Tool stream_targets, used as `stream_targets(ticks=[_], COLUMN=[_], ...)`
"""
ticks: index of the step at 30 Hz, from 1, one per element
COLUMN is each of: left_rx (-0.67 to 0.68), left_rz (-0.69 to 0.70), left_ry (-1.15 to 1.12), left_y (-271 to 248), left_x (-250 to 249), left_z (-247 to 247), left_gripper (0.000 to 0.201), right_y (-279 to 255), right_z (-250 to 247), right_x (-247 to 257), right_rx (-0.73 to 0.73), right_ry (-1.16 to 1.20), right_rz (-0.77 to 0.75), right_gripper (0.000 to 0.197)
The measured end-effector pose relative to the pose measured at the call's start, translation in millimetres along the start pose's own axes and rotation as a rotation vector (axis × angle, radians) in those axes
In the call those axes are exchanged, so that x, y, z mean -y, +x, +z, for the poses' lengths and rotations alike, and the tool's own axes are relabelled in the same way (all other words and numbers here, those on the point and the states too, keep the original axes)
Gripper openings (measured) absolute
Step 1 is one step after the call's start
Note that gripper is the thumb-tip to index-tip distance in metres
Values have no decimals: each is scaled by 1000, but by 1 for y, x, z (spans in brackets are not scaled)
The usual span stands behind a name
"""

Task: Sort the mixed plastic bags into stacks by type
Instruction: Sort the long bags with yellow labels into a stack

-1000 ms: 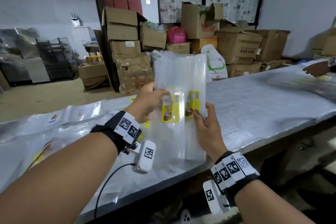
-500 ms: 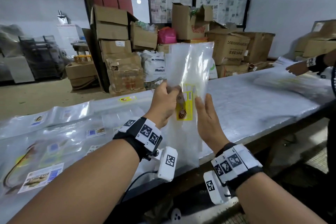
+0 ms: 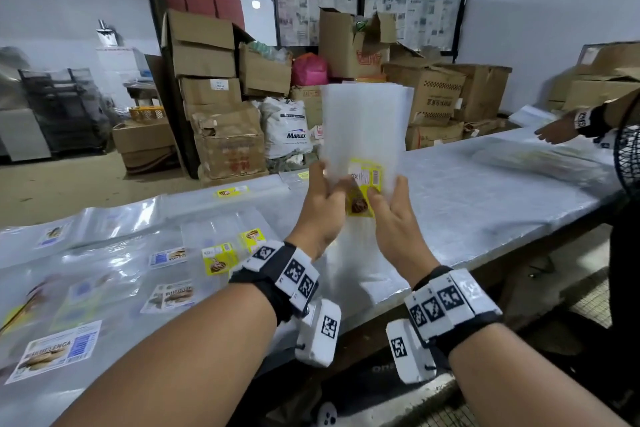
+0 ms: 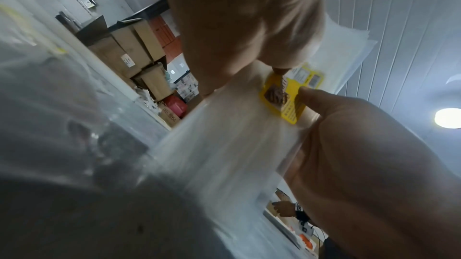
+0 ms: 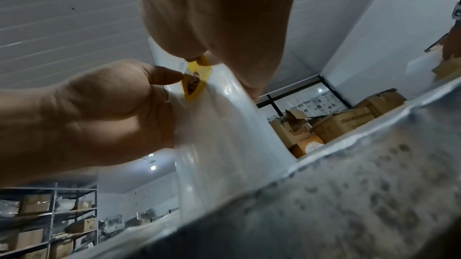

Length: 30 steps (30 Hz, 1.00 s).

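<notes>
Plastic bags (image 3: pixel 363 128): translucent sheaf, yellow label (image 3: pixel 363 184), upright, pinched between left hand (image 3: pixel 323 211) and right hand (image 3: pixel 394 229).

You're in a packaging warehouse or stockroom: stacked cardboard boxes (image 3: pixel 207 55) and a printed white sack (image 3: pixel 286 130) against the wall, metal shelving (image 5: pixel 49 221) loaded with more cartons, a long foil-covered worktable (image 3: pixel 485 191), bare concrete floor (image 3: pixel 69 184).

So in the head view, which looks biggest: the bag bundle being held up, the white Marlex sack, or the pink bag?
1. Held bag bundle, though nearness to the camera inflates it.
2. White Marlex sack.
3. Pink bag, partly hidden behind boxes.
</notes>
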<state>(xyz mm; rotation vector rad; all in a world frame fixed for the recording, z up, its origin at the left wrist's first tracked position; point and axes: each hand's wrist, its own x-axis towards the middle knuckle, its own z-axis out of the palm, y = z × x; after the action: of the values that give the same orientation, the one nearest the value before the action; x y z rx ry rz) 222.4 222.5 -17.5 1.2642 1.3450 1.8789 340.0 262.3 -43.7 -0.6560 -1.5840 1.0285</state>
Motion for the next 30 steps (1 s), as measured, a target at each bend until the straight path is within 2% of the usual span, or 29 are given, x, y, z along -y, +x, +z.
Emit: stream_targets(ticks=[4, 9, 15, 22, 27, 30], left_rx=[21, 31, 54, 59, 64, 53], left_rz=[-14, 58, 78, 58, 72, 88], left_ry=[43, 113, 30, 61, 100, 110], left_y=[-8, -6, 10, -1, -6, 1], left_x=[19, 16, 1, 17, 22, 13], left_z=[-3, 0, 0, -5, -4, -3], left_gripper=[20, 13, 26, 37, 33, 34], right_y=[-6, -3, 12, 3, -2, 4], right_z=[3, 9, 7, 7, 10, 9], right_x=[-14, -6, 11, -12, -14, -4], right_rx=[-11, -58, -64, -52, -50, -62], right_ry=[-49, -49, 2, -11, -102, -95], right_rz=[18, -8, -97, -75, -84, -139], right_gripper=[11, 8, 8, 10, 8, 10])
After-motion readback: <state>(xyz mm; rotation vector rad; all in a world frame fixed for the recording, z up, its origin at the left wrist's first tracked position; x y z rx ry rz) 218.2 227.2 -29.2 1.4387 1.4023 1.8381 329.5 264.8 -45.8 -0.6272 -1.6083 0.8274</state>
